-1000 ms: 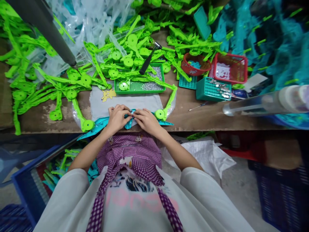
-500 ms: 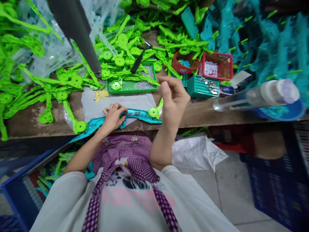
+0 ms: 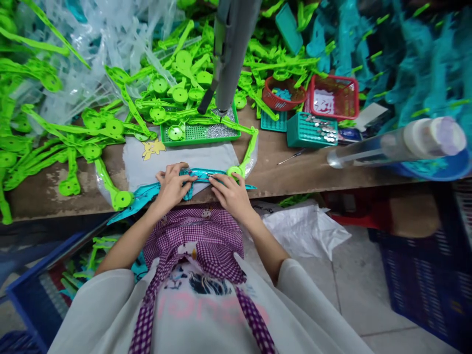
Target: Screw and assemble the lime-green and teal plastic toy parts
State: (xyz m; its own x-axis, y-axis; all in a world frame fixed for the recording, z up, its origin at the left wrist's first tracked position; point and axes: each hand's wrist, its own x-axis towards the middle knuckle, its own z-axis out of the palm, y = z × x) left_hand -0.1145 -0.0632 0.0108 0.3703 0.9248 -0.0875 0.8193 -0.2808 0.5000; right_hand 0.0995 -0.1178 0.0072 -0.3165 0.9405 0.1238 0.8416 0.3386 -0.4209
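A long blue plastic part [image 3: 202, 173], curved and with a short handle-like piece, lies along the near edge of the bench over a grey cloth [image 3: 191, 152]. My left hand [image 3: 172, 187] grips it left of its middle. The fingertips of my right hand [image 3: 232, 194] press on it farther right, close to a small dark slot. A green arm with a round wheel [image 3: 248, 155] joins its right end, and another wheeled green arm [image 3: 120, 196] lies by its left end. Above the cloth hangs a grey electric screwdriver [image 3: 236, 59], its bit pointing down, untouched by either hand.
Behind the cloth, a green tray [image 3: 199, 140] holds tiny metal pieces, with a hammer [image 3: 207, 98] partly hidden. Red baskets [image 3: 334, 96], a teal box [image 3: 311, 132], a thin screwdriver [image 3: 293, 156] and a clear tube [image 3: 387, 145] sit rightward. Green parts [image 3: 73, 142] heap up leftward.
My right hand has come down from its raised position onto the blue plastic part. The hanging electric screwdriver has swung from left to the middle. My left hand stays on the part.
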